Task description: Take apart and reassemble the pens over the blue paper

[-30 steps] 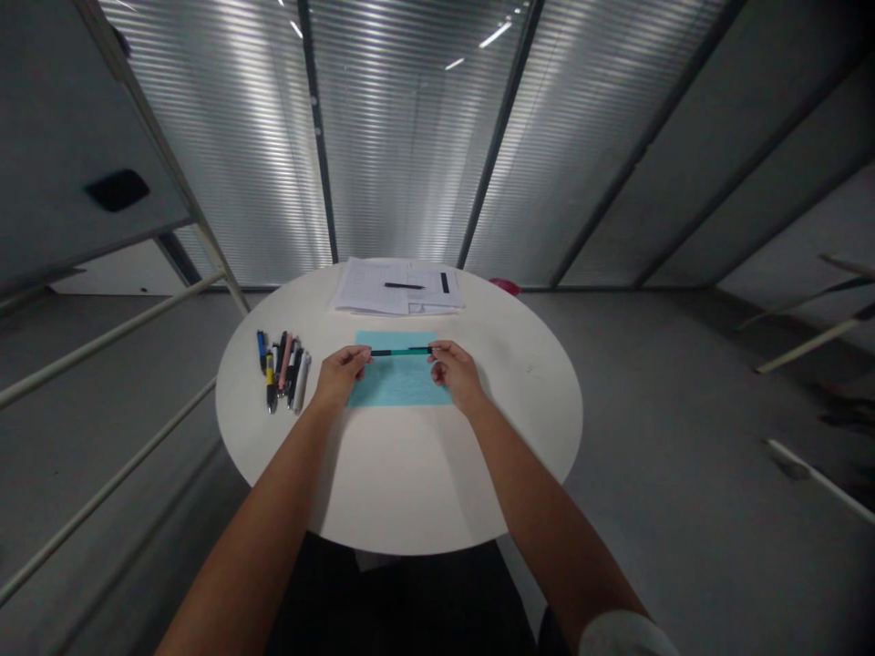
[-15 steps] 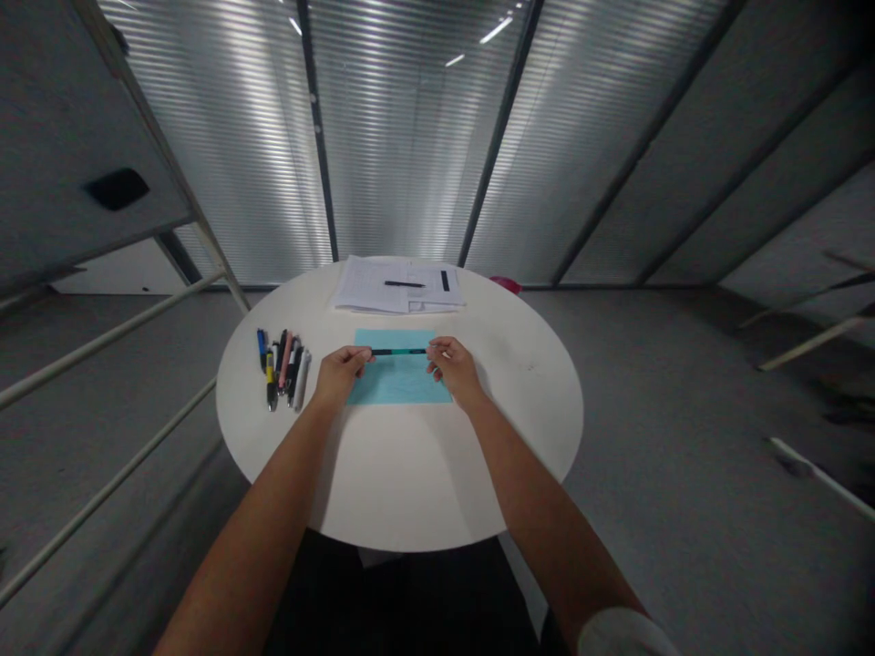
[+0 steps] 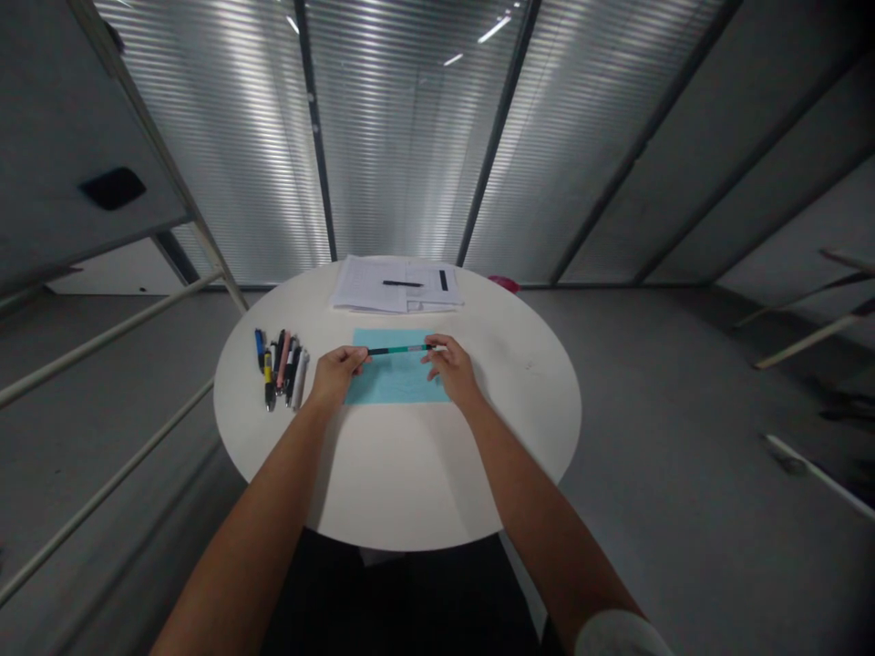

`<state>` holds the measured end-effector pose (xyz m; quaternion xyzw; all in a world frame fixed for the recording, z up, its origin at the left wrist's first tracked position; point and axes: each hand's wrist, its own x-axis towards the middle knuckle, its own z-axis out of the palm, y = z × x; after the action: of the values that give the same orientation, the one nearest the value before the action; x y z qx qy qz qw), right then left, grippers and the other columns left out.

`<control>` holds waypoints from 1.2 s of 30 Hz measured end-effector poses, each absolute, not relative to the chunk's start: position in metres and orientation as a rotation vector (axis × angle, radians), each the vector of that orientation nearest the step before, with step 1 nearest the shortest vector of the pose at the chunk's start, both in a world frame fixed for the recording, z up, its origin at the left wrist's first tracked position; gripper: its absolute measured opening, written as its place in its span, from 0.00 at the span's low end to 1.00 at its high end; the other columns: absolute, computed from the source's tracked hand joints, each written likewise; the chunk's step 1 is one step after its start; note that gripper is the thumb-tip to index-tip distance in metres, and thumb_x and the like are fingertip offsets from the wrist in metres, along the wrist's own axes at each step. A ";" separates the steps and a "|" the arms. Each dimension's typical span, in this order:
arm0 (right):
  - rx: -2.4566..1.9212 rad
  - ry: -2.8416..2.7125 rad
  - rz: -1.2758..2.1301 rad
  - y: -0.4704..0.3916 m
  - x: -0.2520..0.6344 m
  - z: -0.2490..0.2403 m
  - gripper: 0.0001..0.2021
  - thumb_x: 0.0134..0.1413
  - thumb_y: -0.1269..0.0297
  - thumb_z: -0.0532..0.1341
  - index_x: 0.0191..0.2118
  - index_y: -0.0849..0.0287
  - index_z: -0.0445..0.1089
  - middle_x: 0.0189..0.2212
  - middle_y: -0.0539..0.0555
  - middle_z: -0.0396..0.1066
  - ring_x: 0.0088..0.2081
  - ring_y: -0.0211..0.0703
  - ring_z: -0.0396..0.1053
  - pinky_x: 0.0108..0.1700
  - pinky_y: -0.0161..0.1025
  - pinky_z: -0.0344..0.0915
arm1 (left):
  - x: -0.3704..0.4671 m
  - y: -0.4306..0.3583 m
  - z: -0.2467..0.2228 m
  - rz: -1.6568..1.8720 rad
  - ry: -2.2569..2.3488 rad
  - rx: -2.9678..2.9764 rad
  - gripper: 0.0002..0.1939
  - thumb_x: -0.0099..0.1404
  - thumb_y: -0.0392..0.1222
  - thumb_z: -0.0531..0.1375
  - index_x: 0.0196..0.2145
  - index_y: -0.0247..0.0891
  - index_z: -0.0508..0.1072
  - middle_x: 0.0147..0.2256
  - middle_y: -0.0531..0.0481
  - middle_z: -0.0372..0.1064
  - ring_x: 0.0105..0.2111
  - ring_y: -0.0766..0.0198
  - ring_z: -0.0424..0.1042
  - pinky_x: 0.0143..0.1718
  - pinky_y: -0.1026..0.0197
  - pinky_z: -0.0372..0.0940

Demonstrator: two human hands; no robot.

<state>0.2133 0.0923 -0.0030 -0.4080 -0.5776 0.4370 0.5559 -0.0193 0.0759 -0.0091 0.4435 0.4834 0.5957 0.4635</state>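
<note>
A thin black-and-green pen (image 3: 397, 350) is held crosswise over a light blue sheet of paper (image 3: 396, 387). My left hand (image 3: 340, 372) pinches its left end between thumb and fingers. At the other end, my right hand (image 3: 449, 366) has its thumb and forefinger closed on the tip, while its lower fingers are curled loosely apart. The pen slopes a little, its right end higher in the picture. Both hands cover parts of the sheet's side edges.
Several pens and markers (image 3: 283, 364) lie in a group left of my left hand on the round white table (image 3: 410, 483). Near the far edge is a stack of printed papers (image 3: 369, 284) with a dark pen (image 3: 403, 283) on it. White metal rails (image 3: 109, 342) stand at the left.
The pen has turned slightly, its right end rising, and more of its green barrel shows. My right hand's fingers have shifted at that end; my left hand keeps its grip.
</note>
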 end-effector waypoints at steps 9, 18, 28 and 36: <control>-1.002 -1.324 1.123 0.089 0.212 0.003 0.22 0.41 0.55 0.67 0.43 0.54 0.65 0.32 0.49 0.73 0.22 0.32 0.64 0.17 0.28 0.58 | -0.018 0.071 -0.004 1.459 1.152 1.147 0.16 0.50 0.51 0.69 0.28 0.34 0.77 0.24 0.49 0.70 0.22 0.69 0.60 0.25 0.64 0.57; -1.085 -1.431 1.173 0.087 0.212 0.000 0.14 0.48 0.53 0.62 0.36 0.58 0.67 0.25 0.49 0.69 0.19 0.31 0.59 0.14 0.27 0.52 | -0.018 0.071 -0.005 1.445 1.186 1.227 0.15 0.54 0.51 0.67 0.28 0.34 0.78 0.24 0.50 0.70 0.22 0.69 0.59 0.25 0.64 0.55; -1.079 -1.400 1.238 0.083 0.213 0.005 0.16 0.47 0.50 0.63 0.36 0.58 0.67 0.25 0.48 0.70 0.15 0.28 0.58 0.13 0.27 0.50 | -0.017 0.070 -0.001 1.439 1.175 1.192 0.14 0.52 0.49 0.68 0.28 0.35 0.77 0.24 0.50 0.70 0.22 0.69 0.60 0.26 0.63 0.55; -1.099 -1.373 1.274 0.082 0.213 0.006 0.19 0.50 0.46 0.61 0.35 0.58 0.68 0.23 0.48 0.70 0.15 0.30 0.60 0.12 0.28 0.49 | -0.017 0.069 -0.001 1.438 1.179 1.192 0.15 0.51 0.51 0.68 0.28 0.35 0.77 0.24 0.50 0.69 0.22 0.69 0.60 0.25 0.63 0.54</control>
<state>0.2130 0.0825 0.0061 -0.4476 -0.5595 0.5191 0.4660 -0.0171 0.0694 -0.0011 0.4822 0.4766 0.5815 0.4496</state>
